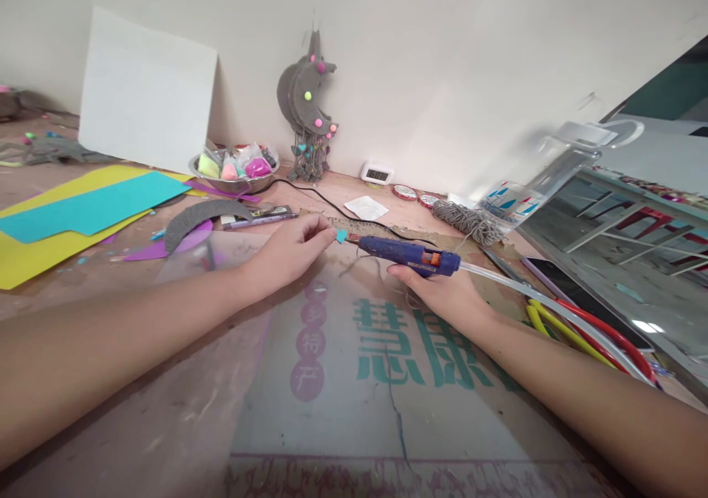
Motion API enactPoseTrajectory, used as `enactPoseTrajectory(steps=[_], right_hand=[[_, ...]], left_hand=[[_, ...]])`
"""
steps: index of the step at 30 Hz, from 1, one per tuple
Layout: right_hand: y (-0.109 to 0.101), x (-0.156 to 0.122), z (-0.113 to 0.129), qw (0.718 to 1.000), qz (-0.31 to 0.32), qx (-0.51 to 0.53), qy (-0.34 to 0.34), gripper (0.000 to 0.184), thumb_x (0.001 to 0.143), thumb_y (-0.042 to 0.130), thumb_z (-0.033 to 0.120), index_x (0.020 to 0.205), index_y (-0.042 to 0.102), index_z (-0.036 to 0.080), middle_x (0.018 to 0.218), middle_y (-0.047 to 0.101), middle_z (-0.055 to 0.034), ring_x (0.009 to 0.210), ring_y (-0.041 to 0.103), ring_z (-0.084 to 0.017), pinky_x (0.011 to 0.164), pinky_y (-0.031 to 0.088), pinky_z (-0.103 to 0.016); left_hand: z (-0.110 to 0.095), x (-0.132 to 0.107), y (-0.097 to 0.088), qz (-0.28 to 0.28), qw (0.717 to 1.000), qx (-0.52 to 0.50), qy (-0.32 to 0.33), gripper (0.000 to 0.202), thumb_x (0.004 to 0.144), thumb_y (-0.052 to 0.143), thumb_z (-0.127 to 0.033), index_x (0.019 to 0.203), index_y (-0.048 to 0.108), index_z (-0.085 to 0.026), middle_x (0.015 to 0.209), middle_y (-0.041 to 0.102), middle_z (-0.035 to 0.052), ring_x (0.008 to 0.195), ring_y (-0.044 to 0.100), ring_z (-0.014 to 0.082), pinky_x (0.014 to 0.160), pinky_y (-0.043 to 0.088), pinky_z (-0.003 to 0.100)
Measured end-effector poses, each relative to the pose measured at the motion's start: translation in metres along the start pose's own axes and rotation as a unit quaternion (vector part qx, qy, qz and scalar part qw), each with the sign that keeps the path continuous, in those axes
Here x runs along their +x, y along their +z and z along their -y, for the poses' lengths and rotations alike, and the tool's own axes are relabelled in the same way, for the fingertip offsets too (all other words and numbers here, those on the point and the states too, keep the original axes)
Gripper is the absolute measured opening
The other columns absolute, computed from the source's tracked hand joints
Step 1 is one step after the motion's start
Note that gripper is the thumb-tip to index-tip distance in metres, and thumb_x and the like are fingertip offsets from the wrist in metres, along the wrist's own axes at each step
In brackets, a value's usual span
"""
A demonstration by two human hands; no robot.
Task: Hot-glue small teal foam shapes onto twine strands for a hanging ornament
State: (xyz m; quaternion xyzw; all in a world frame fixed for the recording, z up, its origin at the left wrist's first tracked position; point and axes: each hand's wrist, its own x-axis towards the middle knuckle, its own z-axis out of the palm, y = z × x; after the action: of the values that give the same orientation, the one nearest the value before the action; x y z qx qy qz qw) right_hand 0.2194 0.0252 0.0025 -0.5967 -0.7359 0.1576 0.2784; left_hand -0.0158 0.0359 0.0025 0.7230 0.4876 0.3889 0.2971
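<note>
And here is the left hand (pixel 293 251), its grip pinched on a small teal piece (pixel 341 235) that pokes out at the right of the fingertips, above the bench (pixel 337 187). Over to the right, the right hand (pixel 445 291) has its grip wrapped around a blue glue gun (pixel 395 251), thumb lying along the near side of the body. Look at the line of it: the gun's long axis runs left to right, nozzle aimed leftward and slightly far, straight at that teal piece! The left hand is much the nearer to it; the right palm sits well back. Nozzle and piece are just beside each other, though whether they touch, one cannot tell. Behind the gun, a pale glue stick (pixel 498 277) trails right and nearer, and under both hands spreads a printed plastic sheet (pixel 332 428).
</note>
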Motion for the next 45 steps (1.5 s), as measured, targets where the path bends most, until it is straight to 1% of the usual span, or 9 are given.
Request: enactPoseTrajectory(steps=[9, 16, 21, 27, 30, 34, 36, 40, 45], right_hand=[[0.000, 0.000, 0.000, 1.000, 0.006, 0.016, 0.004, 0.030, 0.072, 0.060, 0.053, 0.081, 0.069, 0.025, 0.068, 0.071, -0.0004, 0.057, 0.063, -0.021, 0.046, 0.047, -0.029], [0.001, 0.000, -0.002, 1.000, 0.001, 0.005, 0.008, 0.031, 0.072, 0.058, 0.054, 0.077, 0.069, 0.025, 0.061, 0.067, 0.0013, 0.055, 0.062, -0.020, 0.046, 0.046, -0.028], [0.001, 0.002, -0.002, 1.000, -0.005, 0.016, -0.001, 0.033, 0.074, 0.057, 0.053, 0.087, 0.068, 0.025, 0.068, 0.069, -0.0007, 0.062, 0.063, -0.021, 0.050, 0.048, -0.030], [-0.018, 0.006, 0.008, 0.997, -0.015, 0.043, -0.056, 0.032, 0.082, 0.050, 0.048, 0.077, 0.064, 0.020, 0.071, 0.065, -0.0012, 0.070, 0.060, -0.017, 0.067, 0.048, -0.028], [-0.035, 0.011, 0.017, 0.995, -0.013, 0.041, -0.092, 0.037, 0.086, 0.045, 0.047, 0.072, 0.063, 0.018, 0.073, 0.064, -0.0019, 0.070, 0.058, -0.015, 0.066, 0.046, -0.026], [-0.055, 0.041, 0.019, 0.995, -0.003, -0.009, -0.104, 0.038, 0.082, 0.049, 0.050, 0.081, 0.068, 0.017, 0.076, 0.066, -0.0028, 0.065, 0.056, -0.015, 0.058, 0.043, -0.025], [-0.056, 0.067, 0.009, 0.997, -0.006, -0.038, -0.070, 0.040, 0.077, 0.055, 0.053, 0.088, 0.069, 0.017, 0.076, 0.066, -0.0032, 0.064, 0.056, -0.015, 0.055, 0.042, -0.025], [-0.036, 0.117, -0.022, 0.997, -0.003, -0.065, 0.034, 0.046, 0.070, 0.061, 0.055, 0.092, 0.068, 0.014, 0.070, 0.065, -0.0050, 0.053, 0.053, -0.014, 0.049, 0.041, -0.025], [-0.004, 0.143, -0.047, 0.998, 0.004, -0.047, 0.033, 0.043, 0.073, 0.061, 0.048, 0.097, 0.066, 0.014, 0.079, 0.068, -0.0071, 0.062, 0.059, -0.015, 0.058, 0.046, -0.027]], left_hand=[[-0.002, 0.000, 0.000, 0.002, 1.000, -0.003, -0.003, 0.023, 0.086, 0.041, -0.033, 0.069, 0.045, -0.018, 0.065, 0.049, -0.0029, 0.064, 0.046, 0.0125, 0.059, 0.035, 0.024], [0.001, 0.000, 0.000, 0.005, 1.000, -0.017, 0.004, 0.024, 0.086, 0.042, -0.034, 0.068, 0.046, -0.019, 0.065, 0.049, -0.0038, 0.063, 0.046, 0.0116, 0.060, 0.035, 0.024], [-0.001, 0.000, 0.000, 0.014, 0.999, -0.028, -0.012, 0.024, 0.086, 0.042, -0.034, 0.068, 0.045, -0.019, 0.065, 0.048, -0.0035, 0.061, 0.045, 0.0113, 0.058, 0.035, 0.024], [0.000, 0.000, 0.000, 0.005, 0.999, -0.034, -0.001, 0.023, 0.086, 0.042, -0.034, 0.068, 0.046, -0.019, 0.066, 0.048, -0.0027, 0.063, 0.046, 0.0121, 0.059, 0.036, 0.024], [-0.001, -0.001, 0.000, 0.005, 0.999, -0.039, -0.008, 0.023, 0.085, 0.042, -0.034, 0.067, 0.046, -0.019, 0.064, 0.049, -0.0024, 0.061, 0.046, 0.0125, 0.057, 0.036, 0.024], [-0.003, -0.002, 0.000, 0.026, 0.998, -0.057, -0.031, 0.023, 0.085, 0.041, -0.037, 0.071, 0.047, -0.020, 0.061, 0.050, -0.0026, 0.057, 0.046, 0.0127, 0.053, 0.037, 0.024], [-0.003, -0.002, 0.000, 0.027, 0.997, -0.062, -0.039, 0.022, 0.085, 0.042, -0.038, 0.073, 0.047, -0.019, 0.062, 0.050, -0.0029, 0.056, 0.046, 0.0124, 0.052, 0.037, 0.024], [-0.002, -0.002, 0.001, 0.016, 0.997, -0.068, -0.028, 0.021, 0.085, 0.042, -0.037, 0.074, 0.047, -0.019, 0.065, 0.049, -0.0034, 0.060, 0.046, 0.0117, 0.056, 0.036, 0.023], [-0.006, -0.001, 0.000, 0.019, 0.998, -0.047, -0.026, 0.023, 0.084, 0.043, -0.036, 0.070, 0.045, -0.019, 0.066, 0.047, -0.0031, 0.064, 0.046, 0.0123, 0.060, 0.036, 0.023]])
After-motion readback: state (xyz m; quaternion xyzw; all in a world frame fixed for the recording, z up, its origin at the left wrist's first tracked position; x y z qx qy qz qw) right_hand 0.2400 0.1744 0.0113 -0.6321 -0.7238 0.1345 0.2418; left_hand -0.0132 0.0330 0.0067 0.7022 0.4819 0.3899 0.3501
